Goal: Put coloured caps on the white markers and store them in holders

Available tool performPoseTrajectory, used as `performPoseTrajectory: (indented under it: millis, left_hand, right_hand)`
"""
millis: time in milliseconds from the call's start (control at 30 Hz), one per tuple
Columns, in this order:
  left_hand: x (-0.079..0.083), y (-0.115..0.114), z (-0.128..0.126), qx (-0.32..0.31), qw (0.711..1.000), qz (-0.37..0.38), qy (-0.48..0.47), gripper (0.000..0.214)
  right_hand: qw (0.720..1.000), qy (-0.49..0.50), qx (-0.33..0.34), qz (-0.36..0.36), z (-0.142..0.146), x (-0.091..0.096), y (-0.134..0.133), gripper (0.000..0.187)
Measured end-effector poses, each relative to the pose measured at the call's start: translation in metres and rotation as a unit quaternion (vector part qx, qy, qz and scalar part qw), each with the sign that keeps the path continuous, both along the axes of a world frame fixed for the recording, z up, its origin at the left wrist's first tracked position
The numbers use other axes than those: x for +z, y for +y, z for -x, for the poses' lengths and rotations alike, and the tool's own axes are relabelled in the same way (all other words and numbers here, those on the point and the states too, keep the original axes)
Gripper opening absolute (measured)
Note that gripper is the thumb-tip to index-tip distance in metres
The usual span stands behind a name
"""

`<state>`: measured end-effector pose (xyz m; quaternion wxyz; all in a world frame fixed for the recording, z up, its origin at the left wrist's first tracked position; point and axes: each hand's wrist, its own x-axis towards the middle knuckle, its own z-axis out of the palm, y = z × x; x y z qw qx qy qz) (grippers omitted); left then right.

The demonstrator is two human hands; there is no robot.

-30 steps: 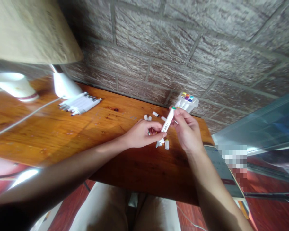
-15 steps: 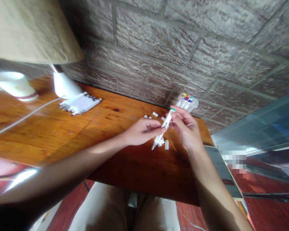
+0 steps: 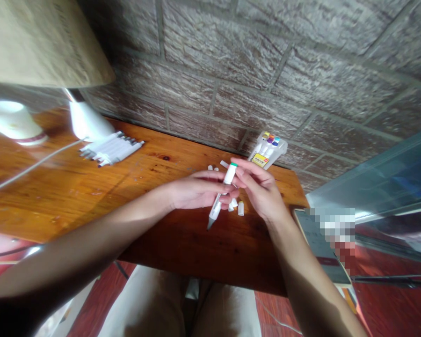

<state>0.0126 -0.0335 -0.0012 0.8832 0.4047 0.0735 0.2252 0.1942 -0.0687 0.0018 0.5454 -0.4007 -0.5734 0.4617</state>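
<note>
A white marker (image 3: 221,194) with a green cap end on top and a bare grey tip pointing down is held above the wooden table (image 3: 91,196). My right hand (image 3: 257,189) pinches its upper part. My left hand (image 3: 196,189) lies against its middle, fingers stretched toward the right hand. Several small white caps (image 3: 236,206) lie on the table under and behind my hands. A clear case (image 3: 268,150) with coloured markers leans at the brick wall just beyond.
A row of white markers (image 3: 110,149) lies at the back left, beside a white lamp base (image 3: 86,121) and its cord (image 3: 28,168). A lampshade (image 3: 38,42) fills the upper left. A book (image 3: 319,243) lies at the table's right end.
The marker has slid downward through my hands, so its grey tip now hangs well below them. My left fingers have straightened along it. The view shifted slightly.
</note>
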Motion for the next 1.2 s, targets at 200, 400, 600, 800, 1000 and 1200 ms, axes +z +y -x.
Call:
performPoseTrajectory:
  millis: [200,400,600,800,1000,1200]
  left_hand:
    - [0.018,0.001,0.005,-0.008,0.998,0.057,0.002,0.041]
    - [0.023,0.01,0.013,0.054,0.994,0.09,-0.018,0.071]
    - [0.019,0.013,0.016,0.066,0.99,0.12,-0.039,0.063]
    - [0.02,0.01,0.015,0.088,0.987,0.13,-0.03,0.058]
    - [0.019,0.009,0.013,0.11,0.985,0.129,-0.031,0.056]
    - [0.015,0.009,0.011,0.12,0.982,0.139,-0.031,0.054]
  right_hand:
    - [0.999,0.041,-0.007,0.014,0.005,0.006,-0.003,0.032]
    - [0.985,0.107,-0.077,0.109,0.01,0.006,-0.001,0.034]
    - [0.982,0.106,-0.071,0.138,0.015,0.004,-0.002,0.038]
    - [0.98,0.118,-0.066,0.145,0.015,0.007,-0.002,0.034]
    - [0.979,0.12,-0.07,0.147,0.013,0.007,-0.002,0.035]
    - [0.981,0.115,-0.07,0.137,0.014,0.008,-0.002,0.034]
